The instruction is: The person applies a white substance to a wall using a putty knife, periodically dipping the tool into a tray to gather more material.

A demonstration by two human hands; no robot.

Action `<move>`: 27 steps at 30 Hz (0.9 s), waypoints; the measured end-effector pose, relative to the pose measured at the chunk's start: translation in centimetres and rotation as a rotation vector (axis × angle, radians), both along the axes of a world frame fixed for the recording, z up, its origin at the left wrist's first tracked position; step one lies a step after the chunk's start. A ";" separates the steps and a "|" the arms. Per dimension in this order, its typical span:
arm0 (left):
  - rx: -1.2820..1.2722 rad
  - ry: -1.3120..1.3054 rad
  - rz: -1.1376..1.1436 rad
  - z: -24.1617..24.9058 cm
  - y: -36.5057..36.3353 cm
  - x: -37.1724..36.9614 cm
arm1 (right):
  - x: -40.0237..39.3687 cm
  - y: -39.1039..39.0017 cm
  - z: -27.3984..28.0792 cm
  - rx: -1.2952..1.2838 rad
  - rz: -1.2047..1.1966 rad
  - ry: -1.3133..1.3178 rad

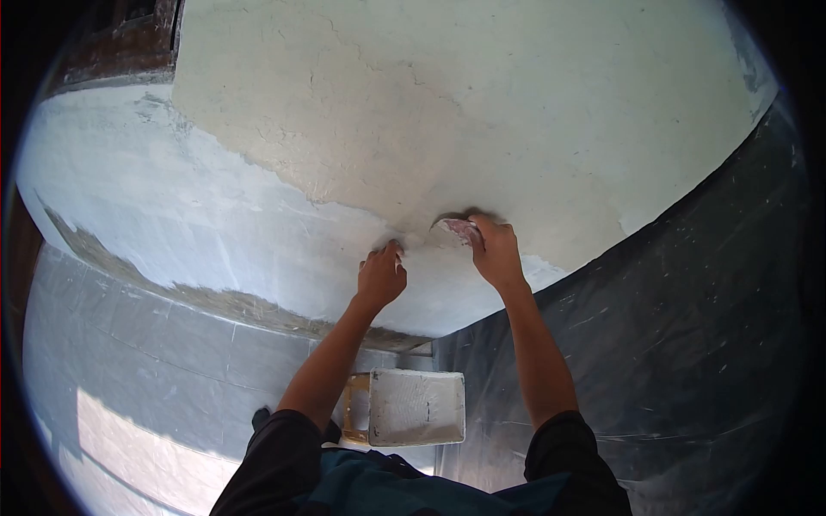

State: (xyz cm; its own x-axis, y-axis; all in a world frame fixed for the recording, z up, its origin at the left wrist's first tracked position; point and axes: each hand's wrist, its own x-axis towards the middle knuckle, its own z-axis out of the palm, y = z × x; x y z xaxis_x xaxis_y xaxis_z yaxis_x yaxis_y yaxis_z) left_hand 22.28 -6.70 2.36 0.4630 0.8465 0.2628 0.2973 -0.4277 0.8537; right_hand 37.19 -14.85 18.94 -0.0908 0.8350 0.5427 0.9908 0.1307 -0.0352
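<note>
My right hand [497, 250] is closed on a reddish putty scraper [460, 230] smeared with white. The scraper is held close to the wall [551, 129], with a dark shadow around it. To its left, my left hand [381, 273] is at the wall with its fingers bent upward and the thumb apart. Its fingertips are at the surface, near the border between the white-coated lower band [241, 215] and the cream upper part. No tool shows clearly in that hand.
Below my hands a white-smeared rectangular tray [417, 408] sits by a yellowish stool [355, 404]. Grey tiles [172, 327] cover the floor at left. A dark, white-specked surface [671, 318] fills the right side. Brown woodwork [120, 52] is at upper left.
</note>
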 end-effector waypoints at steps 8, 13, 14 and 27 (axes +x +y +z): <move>-0.009 -0.004 -0.032 -0.4 0.1 0.1 | 0.2 -0.5 -0.6 0.053 0.018 -0.013; 0.000 0.004 -0.050 -0.7 0.5 -0.2 | 0.7 -2.2 0.5 0.054 -0.147 0.367; -0.001 0.007 -0.056 -0.8 0.4 -0.1 | 0.6 -2.3 0.5 0.057 -0.092 0.351; 0.029 -0.043 -0.059 -1.2 0.5 0.0 | 2.4 -1.7 -2.0 -0.003 -0.038 0.225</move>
State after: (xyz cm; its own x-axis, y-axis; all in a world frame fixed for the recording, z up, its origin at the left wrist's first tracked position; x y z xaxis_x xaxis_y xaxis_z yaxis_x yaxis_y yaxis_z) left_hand 22.23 -6.20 1.16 0.4997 0.8098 0.3076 0.2339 -0.4680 0.8522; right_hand 39.54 -16.57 16.94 0.0641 0.8370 0.5434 0.9622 0.0926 -0.2560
